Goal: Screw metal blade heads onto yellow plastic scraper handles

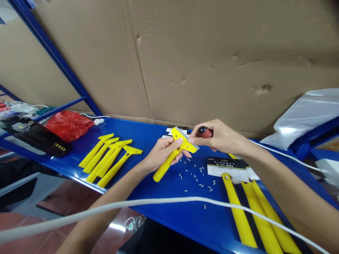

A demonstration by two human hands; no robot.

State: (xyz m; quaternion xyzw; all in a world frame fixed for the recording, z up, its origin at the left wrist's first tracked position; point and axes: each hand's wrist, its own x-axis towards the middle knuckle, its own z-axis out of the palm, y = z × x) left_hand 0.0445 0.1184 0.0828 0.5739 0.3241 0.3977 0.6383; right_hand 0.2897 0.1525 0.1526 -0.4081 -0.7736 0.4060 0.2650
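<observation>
Both hands meet over the blue table [159,225] near the middle of the frame. Her or his left hand [161,153] is wrapped around a yellow scraper [169,157], fingers curled over the handle just below the head, so the handle slants down toward the lower left and its end rests close to the tabletop. A grey metal blade [188,138] sits along the scraper's head. Right hand [219,137] is clenched around a screwdriver [205,132] with a red and black grip, its fingertips touching the edge of the scraper's head.

Just below the hands, small screws [196,176] lie scattered on the blue surface. Left of centre, a fan of loose yellow scrapers [109,158] lies on the table, well apart from the hands. At lower right, more long yellow handles [254,218] lie side by side under a printed packaging card [227,165]. A white cable [148,203] crosses the lower frame. At upper left sit a red plastic bag [67,125] and a black device [37,137]. Brown cardboard [212,53] fills the background.
</observation>
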